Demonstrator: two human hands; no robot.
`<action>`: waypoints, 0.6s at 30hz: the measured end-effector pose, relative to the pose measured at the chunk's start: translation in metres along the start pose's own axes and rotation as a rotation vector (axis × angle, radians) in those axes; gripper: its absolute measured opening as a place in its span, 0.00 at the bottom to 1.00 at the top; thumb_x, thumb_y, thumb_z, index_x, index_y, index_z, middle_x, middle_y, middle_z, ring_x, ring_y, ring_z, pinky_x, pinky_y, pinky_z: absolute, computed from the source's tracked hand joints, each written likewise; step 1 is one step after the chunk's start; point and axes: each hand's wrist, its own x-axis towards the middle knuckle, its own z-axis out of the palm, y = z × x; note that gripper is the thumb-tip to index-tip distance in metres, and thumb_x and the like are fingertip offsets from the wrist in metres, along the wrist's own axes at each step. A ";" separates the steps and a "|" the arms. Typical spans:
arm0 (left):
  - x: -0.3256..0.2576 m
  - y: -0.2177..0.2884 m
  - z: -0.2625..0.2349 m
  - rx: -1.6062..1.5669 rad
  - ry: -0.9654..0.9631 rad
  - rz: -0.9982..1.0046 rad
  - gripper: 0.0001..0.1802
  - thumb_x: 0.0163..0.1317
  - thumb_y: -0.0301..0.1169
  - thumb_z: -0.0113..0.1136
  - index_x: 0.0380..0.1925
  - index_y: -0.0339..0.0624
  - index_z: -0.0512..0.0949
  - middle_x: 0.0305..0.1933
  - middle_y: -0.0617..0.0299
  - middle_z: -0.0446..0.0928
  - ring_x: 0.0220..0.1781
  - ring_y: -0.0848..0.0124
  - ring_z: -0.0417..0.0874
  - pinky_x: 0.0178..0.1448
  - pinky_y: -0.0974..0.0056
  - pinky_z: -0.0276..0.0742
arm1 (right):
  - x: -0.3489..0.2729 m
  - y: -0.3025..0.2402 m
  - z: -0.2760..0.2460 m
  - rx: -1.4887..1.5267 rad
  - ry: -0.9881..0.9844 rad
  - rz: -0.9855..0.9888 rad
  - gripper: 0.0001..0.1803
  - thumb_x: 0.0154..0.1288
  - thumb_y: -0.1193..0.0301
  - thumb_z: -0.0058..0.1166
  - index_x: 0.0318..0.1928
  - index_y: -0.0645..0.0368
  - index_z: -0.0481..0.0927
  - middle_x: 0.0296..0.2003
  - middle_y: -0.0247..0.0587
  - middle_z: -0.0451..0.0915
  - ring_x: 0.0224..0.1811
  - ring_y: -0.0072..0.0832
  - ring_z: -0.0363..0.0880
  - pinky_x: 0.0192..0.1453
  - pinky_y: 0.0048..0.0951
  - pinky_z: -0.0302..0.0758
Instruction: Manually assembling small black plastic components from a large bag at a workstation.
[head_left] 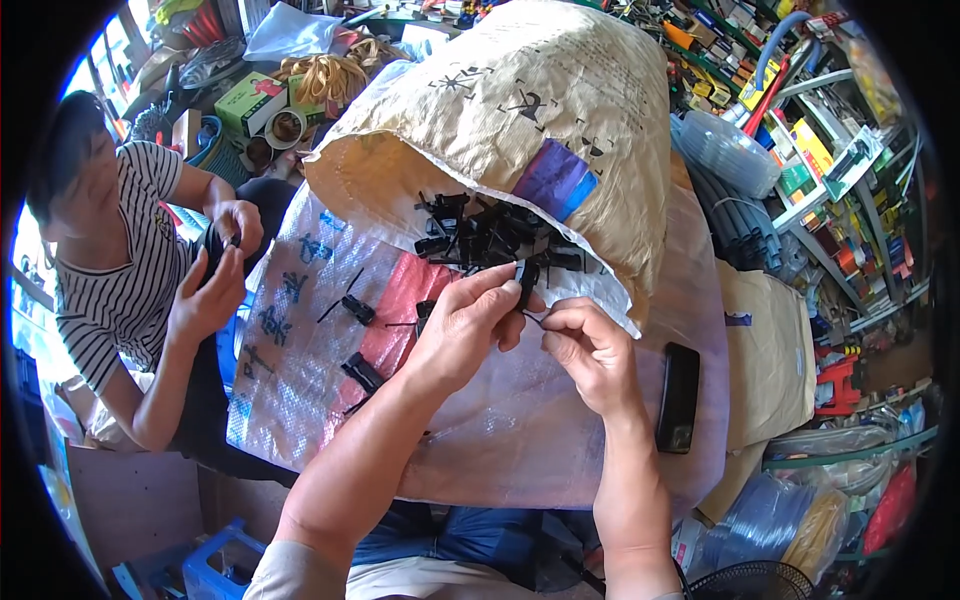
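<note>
My left hand (468,322) is closed around a small black plastic part (526,284), held upright between thumb and fingers. Beside it my right hand (595,355) pinches a thin dark strip (538,319) at the part's lower end; whether the strip belongs to the part I cannot tell. Just beyond both hands, a heap of similar black parts (480,232) with thin stems spills from the mouth of a large tan paper sack (610,85). Left of my forearm, loose black parts (357,309) lie on a woven plastic sheet (490,430).
A black phone-like slab (678,398) lies right of my right forearm. At the left sits a person in a striped shirt (140,215), handling something small. Crowded shelves (840,200) line the right. A blue plastic stool (222,560) stands at lower left, a fan (752,580) at lower right.
</note>
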 end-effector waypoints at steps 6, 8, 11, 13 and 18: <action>0.000 -0.001 0.003 0.188 0.052 -0.049 0.22 0.72 0.34 0.45 0.57 0.26 0.67 0.39 0.52 0.81 0.21 0.76 0.71 0.25 0.70 0.67 | -0.004 0.007 0.002 -0.013 0.125 0.040 0.06 0.65 0.77 0.57 0.42 0.64 0.77 0.38 0.37 0.75 0.36 0.21 0.75 0.40 0.21 0.73; -0.002 0.002 0.008 0.245 -0.025 -0.074 0.16 0.73 0.33 0.43 0.44 0.29 0.75 0.28 0.61 0.79 0.18 0.79 0.70 0.22 0.72 0.66 | -0.002 0.005 0.006 0.148 0.196 0.040 0.08 0.67 0.76 0.55 0.46 0.64 0.76 0.44 0.37 0.74 0.36 0.17 0.73 0.40 0.19 0.73; -0.005 0.003 0.012 0.285 -0.129 -0.088 0.14 0.73 0.32 0.45 0.37 0.32 0.75 0.27 0.62 0.78 0.19 0.80 0.72 0.21 0.72 0.67 | -0.002 0.008 -0.004 0.243 0.131 0.038 0.08 0.68 0.77 0.54 0.46 0.63 0.77 0.48 0.39 0.75 0.33 0.17 0.75 0.38 0.19 0.73; -0.005 0.001 0.014 0.313 -0.117 -0.075 0.13 0.73 0.32 0.45 0.35 0.33 0.74 0.27 0.62 0.78 0.19 0.80 0.73 0.21 0.72 0.67 | -0.001 0.009 -0.005 0.279 0.149 0.066 0.08 0.68 0.76 0.54 0.46 0.62 0.77 0.45 0.38 0.76 0.33 0.18 0.76 0.37 0.19 0.73; -0.004 -0.003 0.011 0.372 -0.151 -0.096 0.15 0.74 0.34 0.45 0.44 0.30 0.73 0.32 0.60 0.79 0.21 0.80 0.72 0.24 0.74 0.67 | 0.001 0.000 -0.004 0.316 0.075 0.186 0.09 0.72 0.70 0.50 0.47 0.62 0.76 0.30 0.32 0.78 0.31 0.17 0.75 0.35 0.19 0.72</action>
